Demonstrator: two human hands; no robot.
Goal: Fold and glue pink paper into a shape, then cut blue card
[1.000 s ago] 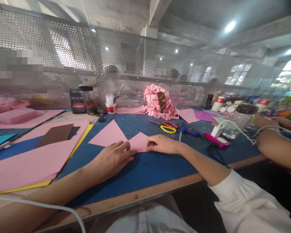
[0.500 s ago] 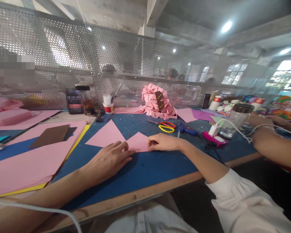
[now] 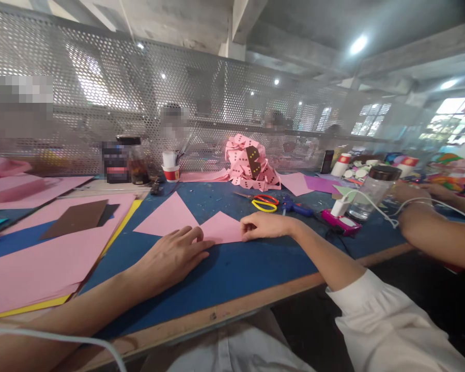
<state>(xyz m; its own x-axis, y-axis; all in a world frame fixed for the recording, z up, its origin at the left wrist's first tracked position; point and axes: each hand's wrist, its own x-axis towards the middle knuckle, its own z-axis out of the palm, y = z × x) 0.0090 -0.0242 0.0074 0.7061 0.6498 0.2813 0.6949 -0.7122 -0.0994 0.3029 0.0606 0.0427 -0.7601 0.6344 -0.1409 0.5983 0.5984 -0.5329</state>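
My left hand (image 3: 180, 250) lies on the blue tabletop, its fingertips pressing the near left edge of a folded pink paper sheet (image 3: 221, 227). Its thumb is spread from the fingers. At the right corner of that sheet, my right hand (image 3: 265, 227) has its fingers curled in a pinch on the paper. The sheet lies flat with a peak pointing away from me. Just left of it is another pink paper piece (image 3: 168, 214), a triangle partly behind my left hand. Scissors (image 3: 265, 203) with red and yellow handles and a blue glue gun (image 3: 297, 206) lie beyond my right hand.
Pink sheets (image 3: 58, 268) and a brown card (image 3: 75, 219) cover the left side. A pink dotted paper bundle (image 3: 248, 160) stands at the back. To the right are a magenta power strip (image 3: 341, 222), a glass jar (image 3: 372, 194) and another person's arm (image 3: 437, 227).
My right hand has slid slightly to the right along the edge of the pink sheet. My left hand stays pressed on it. The view has shifted a little.
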